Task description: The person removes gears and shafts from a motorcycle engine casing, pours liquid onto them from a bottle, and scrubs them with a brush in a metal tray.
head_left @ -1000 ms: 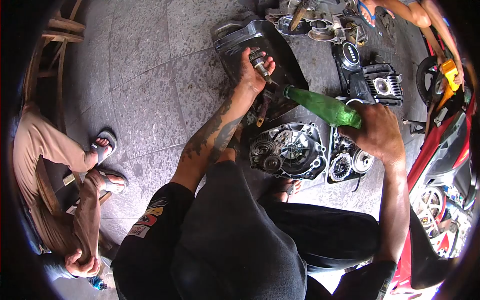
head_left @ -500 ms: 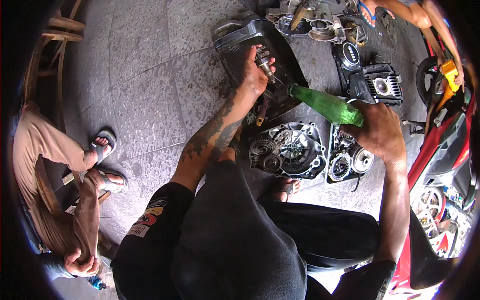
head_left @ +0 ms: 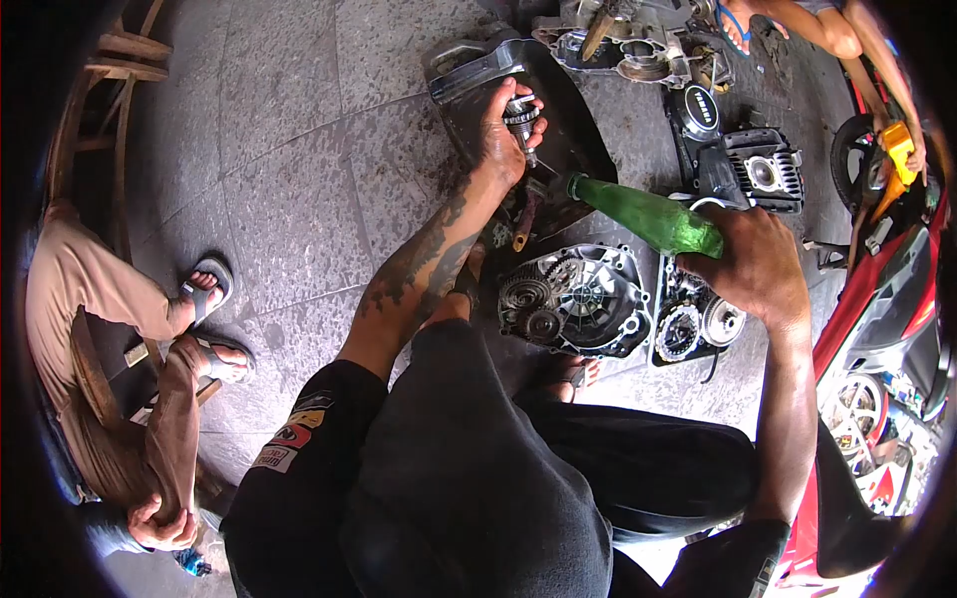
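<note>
My left hand (head_left: 501, 149) is closed around a metal gear shaft (head_left: 520, 118), holding it over a black plastic tray (head_left: 573, 105). The fingers wrap its toothed part, and the lower end points towards the bottle. In my right hand (head_left: 760, 264) is a green glass bottle (head_left: 643, 214), gripped at its base and tilted with its mouth towards the left, close to the shaft's lower end. A brush-like tool with a wooden handle (head_left: 523, 227) lies at the tray's near edge. Below stands an open engine case (head_left: 573, 301) with gears inside.
More engine parts lie to the right: a case half (head_left: 680, 329), a Yamaha cover (head_left: 698, 112) and a finned cylinder (head_left: 763, 171). An engine block (head_left: 638, 50) sits at the back. A red motorcycle (head_left: 857, 299) stands right; a seated person's feet (head_left: 211, 289) are left.
My left hand has turned and shifted slightly, so the gear shaft stands more upright. The bottle's mouth has moved a little to the left and down.
</note>
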Demonstrator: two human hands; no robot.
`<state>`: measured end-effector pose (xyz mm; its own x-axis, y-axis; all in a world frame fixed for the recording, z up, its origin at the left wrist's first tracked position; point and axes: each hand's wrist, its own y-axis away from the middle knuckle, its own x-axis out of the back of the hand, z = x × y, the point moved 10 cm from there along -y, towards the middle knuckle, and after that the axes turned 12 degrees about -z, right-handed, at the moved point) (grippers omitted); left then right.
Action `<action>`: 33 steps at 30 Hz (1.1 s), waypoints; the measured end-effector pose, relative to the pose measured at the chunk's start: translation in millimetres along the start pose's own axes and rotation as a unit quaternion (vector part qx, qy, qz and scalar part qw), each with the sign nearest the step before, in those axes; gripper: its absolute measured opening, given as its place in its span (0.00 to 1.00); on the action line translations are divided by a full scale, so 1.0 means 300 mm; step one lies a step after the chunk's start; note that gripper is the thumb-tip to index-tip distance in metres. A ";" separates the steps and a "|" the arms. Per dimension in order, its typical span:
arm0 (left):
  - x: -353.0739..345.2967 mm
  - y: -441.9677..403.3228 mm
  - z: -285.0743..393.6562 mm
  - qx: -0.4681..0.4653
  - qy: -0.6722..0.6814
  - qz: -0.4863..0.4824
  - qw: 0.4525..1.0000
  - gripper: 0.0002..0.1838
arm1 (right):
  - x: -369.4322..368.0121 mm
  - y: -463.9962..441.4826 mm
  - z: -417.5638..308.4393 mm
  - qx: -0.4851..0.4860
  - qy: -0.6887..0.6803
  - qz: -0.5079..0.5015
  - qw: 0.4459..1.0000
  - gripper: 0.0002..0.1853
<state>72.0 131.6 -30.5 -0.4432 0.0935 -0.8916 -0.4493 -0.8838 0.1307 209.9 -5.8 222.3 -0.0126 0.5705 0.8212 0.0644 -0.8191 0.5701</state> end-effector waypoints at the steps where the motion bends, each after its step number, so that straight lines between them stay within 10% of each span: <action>1: -0.006 0.002 0.004 0.001 -0.002 -0.004 1.000 0.15 | 0.004 0.001 -0.001 0.002 0.002 0.008 1.000 0.18; 33: 0.122 0.028 -0.044 -0.029 -0.068 0.158 0.985 0.12 | -0.007 -0.005 0.020 -0.046 0.023 -0.009 0.999 0.19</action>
<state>62.3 121.5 -67.7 -0.6548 -0.1330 -0.7440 -0.2296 -0.9029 0.3635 215.8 -5.6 219.5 -0.0585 0.5839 0.8097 -0.0285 -0.8118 0.5833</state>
